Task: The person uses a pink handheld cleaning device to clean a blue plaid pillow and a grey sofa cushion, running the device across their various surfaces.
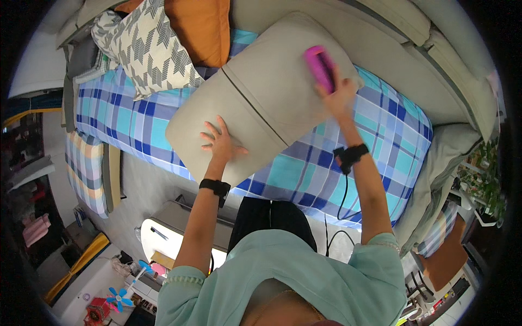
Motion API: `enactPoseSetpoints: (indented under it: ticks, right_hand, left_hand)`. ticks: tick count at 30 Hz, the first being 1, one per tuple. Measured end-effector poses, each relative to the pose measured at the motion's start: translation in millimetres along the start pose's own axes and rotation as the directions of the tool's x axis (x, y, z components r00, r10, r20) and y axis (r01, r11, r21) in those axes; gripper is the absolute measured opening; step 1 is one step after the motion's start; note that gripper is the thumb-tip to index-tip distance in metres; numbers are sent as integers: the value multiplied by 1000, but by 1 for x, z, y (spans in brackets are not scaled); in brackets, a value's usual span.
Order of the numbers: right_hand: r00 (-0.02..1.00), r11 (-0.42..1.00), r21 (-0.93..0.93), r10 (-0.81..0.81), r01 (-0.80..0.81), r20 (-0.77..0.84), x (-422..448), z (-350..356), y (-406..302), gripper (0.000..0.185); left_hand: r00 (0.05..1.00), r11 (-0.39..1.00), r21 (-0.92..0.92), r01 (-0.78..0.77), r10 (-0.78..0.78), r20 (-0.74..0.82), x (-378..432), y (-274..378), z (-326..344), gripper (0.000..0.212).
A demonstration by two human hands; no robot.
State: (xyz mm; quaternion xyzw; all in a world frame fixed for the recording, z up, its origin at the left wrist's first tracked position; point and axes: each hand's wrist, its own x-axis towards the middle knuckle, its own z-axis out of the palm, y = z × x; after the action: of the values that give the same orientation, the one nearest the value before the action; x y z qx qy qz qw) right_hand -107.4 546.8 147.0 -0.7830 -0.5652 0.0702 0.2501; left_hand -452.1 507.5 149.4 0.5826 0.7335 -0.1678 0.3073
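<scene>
My left hand (222, 142) lies flat, fingers spread, on the lower left part of a large beige cushion (269, 89). A dark seam or strip runs across the middle of that cushion, which lies slantwise on a blue plaid sheet (301, 171). In my right hand (341, 95) is a bright pink handheld brush or roller (318, 67), slightly blurred, over the cushion's upper right part. Whether its working face touches the fabric cannot be told. Both wrists wear black straps, and a black cable hangs from the right one.
Behind the cushion stands the beige sofa backrest (379, 45). An orange pillow (200, 28) and a grey-and-white patterned pillow (151, 53) lean at the upper left. A white-topped table (163, 240) is close by on the left, and a plaid-covered stool (85, 171) stands farther left.
</scene>
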Motion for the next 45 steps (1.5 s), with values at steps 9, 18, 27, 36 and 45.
enactPoseSetpoints:
  ticks: [9,18,27,36,45]
  right_hand:
    - [998,997,46,64,-63,-25,-84,60,-75,77]
    - [987,989,51,-135,140,-92,-10,-3,-14,77]
    - [983,992,77,115,-104,-145,-71,59,-40,74]
    - [978,874,448,-131,191,-163,-64,7,1,75]
    - [937,963,187,237,-192,-258,-95,62,5,80]
  left_hand:
    - [992,997,54,59,-64,108,30,-1,11,157]
    - [986,987,103,120,-131,107,34,7,11,156]
    - [993,989,114,92,-100,69,36,14,15,156]
    - [990,988,117,101,-111,86,34,6,11,157]
    - [994,989,115,93,-99,44,40,11,21,157]
